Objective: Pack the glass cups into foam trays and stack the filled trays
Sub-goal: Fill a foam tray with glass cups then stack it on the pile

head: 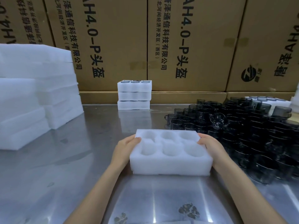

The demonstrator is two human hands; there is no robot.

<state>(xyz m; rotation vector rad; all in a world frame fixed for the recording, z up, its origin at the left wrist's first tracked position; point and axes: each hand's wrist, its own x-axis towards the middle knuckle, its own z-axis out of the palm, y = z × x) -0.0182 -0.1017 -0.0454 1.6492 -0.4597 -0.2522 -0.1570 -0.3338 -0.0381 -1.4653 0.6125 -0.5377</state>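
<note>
A white foam tray (169, 165) with several round empty pockets sits on the steel table in front of me. My left hand (125, 149) grips its left side, thumb on the top edge. My right hand (212, 148) grips its right side the same way. A large heap of dark smoked glass cups (242, 131) with handles lies to the right, touching distance from the tray. At the back centre stands a stack of three filled trays (134, 95), cup rims showing in the top one.
Tall piles of empty foam trays (37, 94) fill the left side of the steel table (72, 159). Brown cardboard boxes (186, 46) form a wall behind. Another foam tray with cups (267, 101) sits at the far right behind the heap.
</note>
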